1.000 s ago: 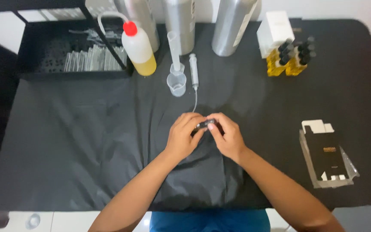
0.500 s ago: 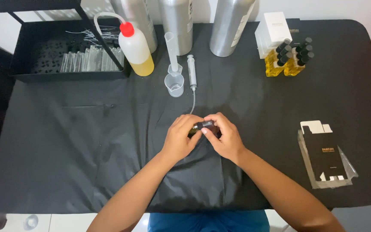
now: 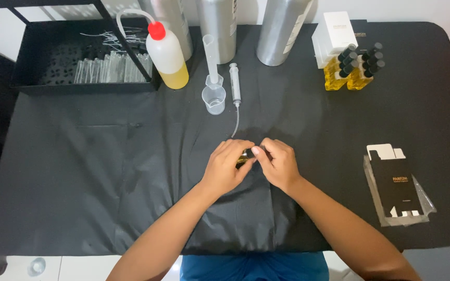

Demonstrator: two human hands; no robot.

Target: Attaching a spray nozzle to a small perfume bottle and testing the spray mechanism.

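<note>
Head view: your left hand (image 3: 226, 167) & right hand (image 3: 276, 163) meet mid-table (image 3: 105, 171), fingers closed round a small bottle (image 3: 244, 157), mostly hidden. Bare cloth to left & toward near edge; syringe (image 3: 235, 86) just beyond; flat box (image 3: 398, 188) well right.

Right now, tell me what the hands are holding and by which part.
Both the left hand and right hand pinch a small bottle of yellow liquid between them, one at each end; which end is its cap cannot be told.
</note>
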